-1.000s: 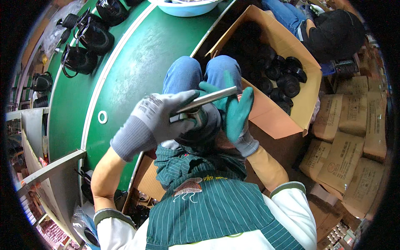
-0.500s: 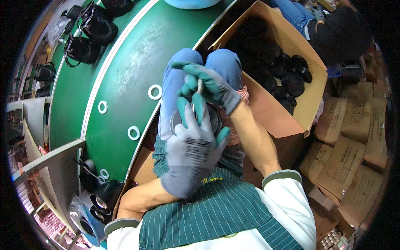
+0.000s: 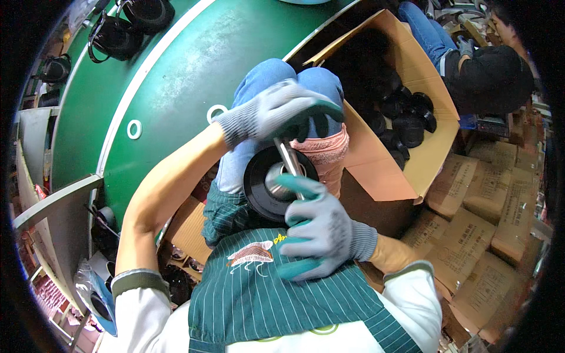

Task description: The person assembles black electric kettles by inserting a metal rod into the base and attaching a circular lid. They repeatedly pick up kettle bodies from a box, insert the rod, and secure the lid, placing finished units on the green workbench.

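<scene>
Lg green tabletop (image 3: 168, 117) w/ glare (image 3: 185, 76), grey rail (image 3: 57, 202) at L, stacked brn cartons (image 3: 507, 220) at R

Your left hand (image 3: 282, 112) and right hand (image 3: 323, 235) wear grey-and-green knit gloves (image 3: 364, 241); you have blue jeans (image 3: 265, 73), white top (image 3: 147, 317), dark green cuffs (image 3: 138, 280), pinstriped green apron (image 3: 276, 303)

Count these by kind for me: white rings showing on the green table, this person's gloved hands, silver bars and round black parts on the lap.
White rings: 2
Gloved hands, left hand and right hand: 2
Silver bar: 1
Round black part: 1
Total: 6
</scene>
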`<state>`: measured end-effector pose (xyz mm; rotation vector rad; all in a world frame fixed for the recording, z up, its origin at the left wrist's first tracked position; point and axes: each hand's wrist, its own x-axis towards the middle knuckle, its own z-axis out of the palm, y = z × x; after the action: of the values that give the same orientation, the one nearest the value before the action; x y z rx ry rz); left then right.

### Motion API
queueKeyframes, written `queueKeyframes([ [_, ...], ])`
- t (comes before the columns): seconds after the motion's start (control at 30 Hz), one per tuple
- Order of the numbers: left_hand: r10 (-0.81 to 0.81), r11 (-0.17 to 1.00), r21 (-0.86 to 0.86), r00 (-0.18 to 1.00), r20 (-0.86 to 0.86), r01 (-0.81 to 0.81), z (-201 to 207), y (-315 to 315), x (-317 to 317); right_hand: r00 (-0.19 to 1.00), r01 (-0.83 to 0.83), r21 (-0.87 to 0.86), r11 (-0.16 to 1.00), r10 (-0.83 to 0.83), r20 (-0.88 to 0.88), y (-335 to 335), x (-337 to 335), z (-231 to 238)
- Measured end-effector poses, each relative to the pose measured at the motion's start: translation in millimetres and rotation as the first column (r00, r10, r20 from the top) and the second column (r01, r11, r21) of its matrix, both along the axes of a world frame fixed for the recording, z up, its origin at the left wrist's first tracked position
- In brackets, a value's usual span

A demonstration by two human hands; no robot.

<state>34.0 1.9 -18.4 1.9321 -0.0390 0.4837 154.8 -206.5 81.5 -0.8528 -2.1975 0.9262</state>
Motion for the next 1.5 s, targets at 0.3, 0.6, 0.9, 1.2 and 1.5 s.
queueKeyframes([
  [0.3,0.152,0.952,0.247,0.980,0.129,-0.180,-4.5,11.4,7.3,0.996,0.041,0.196,0.980,-0.026,-0.082,39.1,-34.3,-3.6],
  [0.6,0.669,0.330,-0.463,0.550,-0.500,-0.822,-26.9,21.0,-159.7,0.728,0.679,-0.098,0.727,-0.652,0.213,-22.8,-13.6,-54.8],
  [0.9,0.938,0.235,0.675,-0.018,-0.345,-0.699,-88.6,-9.7,-223.9,0.348,0.615,-0.599,0.514,-0.858,-0.378,-12.8,12.2,-22.4],
  [1.2,0.923,0.283,0.323,0.348,0.166,-0.903,66.1,-76.5,-144.7,-0.274,-0.554,-0.580,0.597,-0.789,-0.549,27.4,23.7,-96.3],
  [1.5,0.873,0.116,0.611,0.374,0.313,-0.783,138.1,-109.2,-111.2,-0.147,-0.292,-0.671,0.681,-0.726,-0.672,69.4,-39.5,-107.2],
])
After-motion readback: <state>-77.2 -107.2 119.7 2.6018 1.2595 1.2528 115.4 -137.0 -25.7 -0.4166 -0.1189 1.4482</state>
